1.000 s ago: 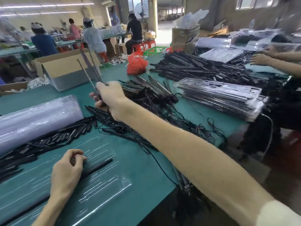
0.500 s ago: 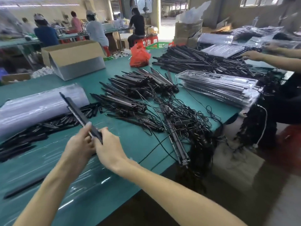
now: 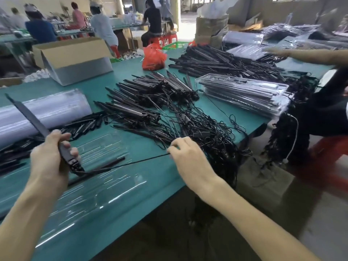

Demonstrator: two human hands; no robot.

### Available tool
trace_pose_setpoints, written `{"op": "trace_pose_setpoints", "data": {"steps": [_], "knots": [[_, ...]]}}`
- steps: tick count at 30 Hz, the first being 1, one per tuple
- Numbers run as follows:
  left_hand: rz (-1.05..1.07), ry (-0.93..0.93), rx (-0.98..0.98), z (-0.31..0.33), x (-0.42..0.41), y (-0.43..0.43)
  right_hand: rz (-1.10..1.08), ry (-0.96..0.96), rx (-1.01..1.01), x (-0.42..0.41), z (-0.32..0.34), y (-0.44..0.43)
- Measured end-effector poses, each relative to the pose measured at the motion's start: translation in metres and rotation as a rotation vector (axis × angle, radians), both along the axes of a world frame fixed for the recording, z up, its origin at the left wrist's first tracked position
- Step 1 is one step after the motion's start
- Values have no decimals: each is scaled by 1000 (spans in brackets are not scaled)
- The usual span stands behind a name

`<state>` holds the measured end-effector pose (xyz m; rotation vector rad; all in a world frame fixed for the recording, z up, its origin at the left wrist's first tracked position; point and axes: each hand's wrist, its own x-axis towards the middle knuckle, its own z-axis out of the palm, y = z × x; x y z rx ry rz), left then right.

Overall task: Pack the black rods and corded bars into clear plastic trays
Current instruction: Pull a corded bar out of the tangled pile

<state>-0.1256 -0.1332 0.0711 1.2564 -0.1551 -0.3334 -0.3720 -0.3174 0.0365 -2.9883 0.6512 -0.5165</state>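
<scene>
My left hand (image 3: 50, 153) grips a black corded bar (image 3: 30, 117) near its lower end, the bar slanting up to the left. Its black cord (image 3: 131, 163) runs taut to my right hand (image 3: 188, 157), which pinches it. Under both hands a clear plastic tray (image 3: 105, 178) lies on the green table, with one black rod (image 3: 105, 166) in it. Heaps of corded bars (image 3: 154, 95) with tangled cords (image 3: 207, 132) lie beyond my right hand. Short black rods (image 3: 82, 125) lie to the left.
A roll of clear plastic (image 3: 45, 110) lies at the left. Filled trays are stacked (image 3: 244, 93) at the right, near another person's arm (image 3: 301, 55). An open carton (image 3: 73, 59) and a red bag (image 3: 153, 57) stand farther back. The table edge (image 3: 197, 178) runs beside my right wrist.
My hands have parted: the left now holds the bar alone and the right has slid out along the cord, drawing it straight to the right.
</scene>
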Motion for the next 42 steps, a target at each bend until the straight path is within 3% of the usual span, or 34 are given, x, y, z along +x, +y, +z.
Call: {"op": "trace_pose_setpoints", "data": {"steps": [2, 6, 9, 14, 16, 18, 20, 22, 27, 33, 37, 40, 42], "knots": [[-26, -13, 22, 4, -2, -5, -35, -33, 60, -10, 3, -15], [-129, -81, 102, -2, -8, -13, -43, -343, 104, -8, 25, -11], [-229, -154, 186, -7, -18, -20, 76, -504, 118, 11, 59, 10], [-306, -315, 307, -5, -36, -30, 313, -755, -40, 60, 115, 47], [-320, -316, 309, 1, -43, -31, 313, -645, -36, 70, 108, 46], [-330, -171, 268, 5, -47, -32, 277, -555, 137, 73, 85, 37], [-399, -16, 231, 5, -52, -33, 263, -570, 369, 72, 60, 34], [-520, 43, 155, 0, -59, -34, 242, -610, 469, 72, 40, 37], [-748, 59, 116, -8, -72, -38, 208, -554, 321, 71, 10, 48], [-825, 0, 295, -11, -80, -38, 265, -372, 560, 63, -4, 57], [-851, -18, 332, -13, -78, -31, 360, -296, 554, 49, -7, 55], [-899, -41, 294, -17, -78, -29, 357, -391, 667, 34, -3, 54], [-877, -15, 255, -21, -76, -31, 251, -522, 617, 25, -1, 46]]}}
